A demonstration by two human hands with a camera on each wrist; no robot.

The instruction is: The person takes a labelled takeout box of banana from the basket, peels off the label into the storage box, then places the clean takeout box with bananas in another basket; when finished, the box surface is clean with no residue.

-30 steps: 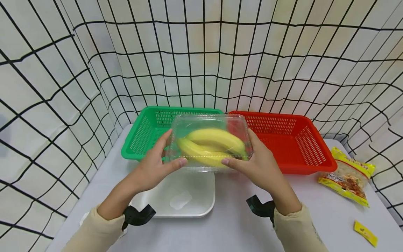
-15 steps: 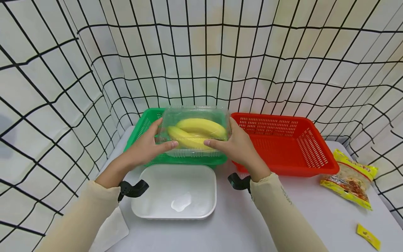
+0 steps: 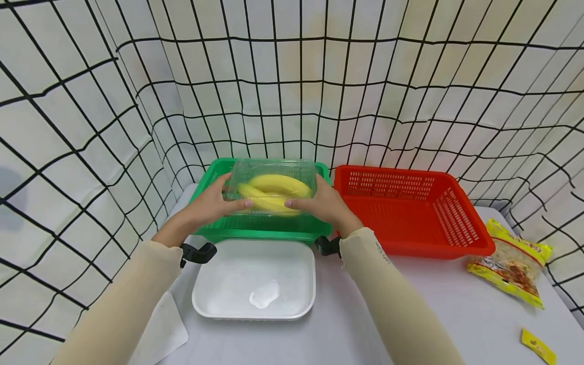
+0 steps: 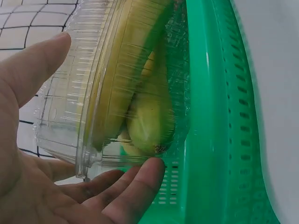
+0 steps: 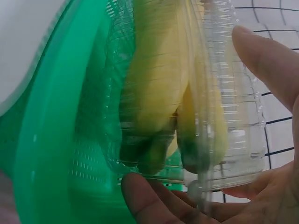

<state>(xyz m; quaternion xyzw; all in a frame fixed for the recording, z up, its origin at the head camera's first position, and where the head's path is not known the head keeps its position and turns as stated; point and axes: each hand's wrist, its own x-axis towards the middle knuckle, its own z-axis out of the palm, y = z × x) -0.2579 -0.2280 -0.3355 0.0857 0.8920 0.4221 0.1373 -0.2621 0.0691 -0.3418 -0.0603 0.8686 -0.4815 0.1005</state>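
Observation:
A clear plastic clamshell box [image 3: 269, 170] with yellow bananas [image 3: 279, 185] inside is held by both hands at the green basket [image 3: 255, 234]. My left hand [image 3: 211, 204] grips its left end, thumb on top and fingers round the side. At the opposite end my right hand [image 3: 325, 204] grips it the same way. In the left wrist view, fingertips [image 4: 152, 172] press the lower edge of the box near a greenish banana tip [image 4: 149, 130]. The right wrist view has the bananas' dark ends [image 5: 145, 151] above the basket's slotted floor.
A white tray [image 3: 228, 284] lies in front of the green basket. To the right stands a red basket [image 3: 410, 218], then a yellow snack bag [image 3: 513, 263] and a small yellow packet [image 3: 538, 346]. White paper [image 3: 161, 329] lies at front left. Black netting [image 3: 301, 81] surrounds the table.
Both hands have carried the box of bananas leftward and away from me, from over the white tray and the gap between baskets to the green basket, and then lower into it.

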